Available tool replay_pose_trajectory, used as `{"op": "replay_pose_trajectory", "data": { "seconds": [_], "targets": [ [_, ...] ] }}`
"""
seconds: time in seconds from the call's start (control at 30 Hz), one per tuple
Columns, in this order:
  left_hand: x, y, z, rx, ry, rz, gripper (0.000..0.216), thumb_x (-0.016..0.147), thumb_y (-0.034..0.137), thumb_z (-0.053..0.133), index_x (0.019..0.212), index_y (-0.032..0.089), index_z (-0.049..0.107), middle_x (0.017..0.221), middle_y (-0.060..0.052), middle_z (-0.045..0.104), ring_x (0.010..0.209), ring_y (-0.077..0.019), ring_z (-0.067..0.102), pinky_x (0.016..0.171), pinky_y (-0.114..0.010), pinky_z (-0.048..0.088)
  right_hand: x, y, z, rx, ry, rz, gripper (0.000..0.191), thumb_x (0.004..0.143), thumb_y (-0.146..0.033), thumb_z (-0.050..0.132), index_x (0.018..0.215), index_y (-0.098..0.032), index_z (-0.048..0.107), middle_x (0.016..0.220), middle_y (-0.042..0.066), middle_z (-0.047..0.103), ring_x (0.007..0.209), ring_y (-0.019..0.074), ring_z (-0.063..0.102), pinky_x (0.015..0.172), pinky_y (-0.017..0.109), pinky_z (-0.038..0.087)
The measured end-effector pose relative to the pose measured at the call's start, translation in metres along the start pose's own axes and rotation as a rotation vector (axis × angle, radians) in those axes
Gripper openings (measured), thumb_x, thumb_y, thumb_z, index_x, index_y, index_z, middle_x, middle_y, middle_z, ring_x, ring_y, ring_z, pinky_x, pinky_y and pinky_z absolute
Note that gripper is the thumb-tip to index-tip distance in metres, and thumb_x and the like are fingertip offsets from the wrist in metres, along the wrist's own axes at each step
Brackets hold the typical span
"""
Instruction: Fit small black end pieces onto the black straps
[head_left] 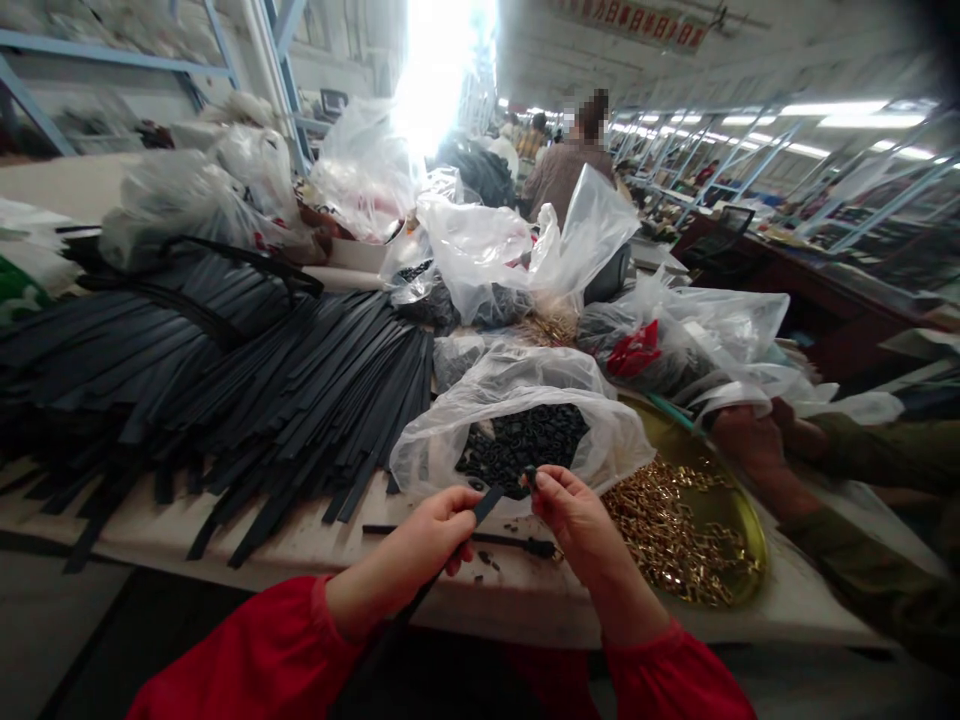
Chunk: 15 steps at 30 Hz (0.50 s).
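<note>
My left hand (429,540) pinches the end of a flat black strap (487,503) that runs down past my wrist. My right hand (574,515) holds a small black buckle (530,478) at its fingertips, a little apart from the strap's tip. Both hands hover over the table's front edge, just in front of an open clear bag of small black buckles (525,440). A finished-looking strap with a buckle (480,538) lies on the table under my hands. Both sleeves are red.
A big heap of black straps (247,380) covers the table's left. A gold round tray of brass-coloured metal pieces (679,535) sits to the right. Another person's hand (750,445) rests beside it. Plastic bags (510,250) pile up behind; a person sits farther back.
</note>
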<state>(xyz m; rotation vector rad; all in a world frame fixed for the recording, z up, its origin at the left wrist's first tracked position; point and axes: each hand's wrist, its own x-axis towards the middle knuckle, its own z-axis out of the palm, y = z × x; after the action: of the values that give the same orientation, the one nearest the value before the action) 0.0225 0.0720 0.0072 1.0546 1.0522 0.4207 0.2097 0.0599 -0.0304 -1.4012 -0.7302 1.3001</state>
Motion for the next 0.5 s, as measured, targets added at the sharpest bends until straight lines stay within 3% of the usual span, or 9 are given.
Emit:
{"op": "replay_pose_trajectory", "data": {
  "seconds": [0.1, 0.2, 0.33, 0.5],
  "targets": [
    [0.004, -0.003, 0.005, 0.142, 0.029, 0.119, 0.018, 0.079, 0.030, 0.042, 0.087, 0.017, 0.051, 0.046, 0.009, 0.040, 0.038, -0.0068, 0.034, 0.037, -0.018, 0.026, -0.017, 0.001, 0.012, 0.296, -0.006, 0.171, 0.031, 0.057, -0.031, 0.075, 0.078, -0.019, 0.056, 0.076, -0.002, 0.064, 0.055, 0.0056, 0.052, 0.053, 0.018, 0.043],
    [0.007, -0.009, 0.009, 0.256, 0.057, 0.241, 0.018, 0.079, 0.033, 0.043, 0.073, 0.018, 0.050, 0.047, 0.008, 0.041, 0.040, -0.0074, 0.037, 0.041, -0.020, 0.028, -0.029, 0.002, 0.021, 0.410, -0.038, 0.206, 0.029, 0.056, -0.027, 0.077, 0.075, -0.019, 0.057, 0.065, -0.005, 0.061, 0.055, 0.0048, 0.054, 0.054, 0.016, 0.045],
    [0.007, -0.012, 0.010, 0.426, 0.150, 0.381, 0.018, 0.080, 0.029, 0.044, 0.070, 0.018, 0.054, 0.057, 0.004, 0.051, 0.053, -0.0111, 0.048, 0.052, -0.022, 0.034, -0.038, 0.009, 0.027, 0.441, -0.070, 0.182, 0.026, 0.058, -0.028, 0.076, 0.075, -0.017, 0.059, 0.063, -0.005, 0.060, 0.055, 0.0047, 0.054, 0.056, 0.016, 0.045],
    [-0.001, -0.010, 0.011, 0.590, 0.160, 0.509, 0.020, 0.080, 0.023, 0.042, 0.084, 0.018, 0.061, 0.083, -0.003, 0.063, 0.079, -0.0165, 0.056, 0.072, -0.025, 0.039, -0.040, 0.019, 0.024, 0.353, -0.105, 0.114, 0.023, 0.059, -0.028, 0.075, 0.072, -0.015, 0.061, 0.062, -0.004, 0.058, 0.055, 0.0051, 0.052, 0.055, 0.017, 0.043]
  ]
}}
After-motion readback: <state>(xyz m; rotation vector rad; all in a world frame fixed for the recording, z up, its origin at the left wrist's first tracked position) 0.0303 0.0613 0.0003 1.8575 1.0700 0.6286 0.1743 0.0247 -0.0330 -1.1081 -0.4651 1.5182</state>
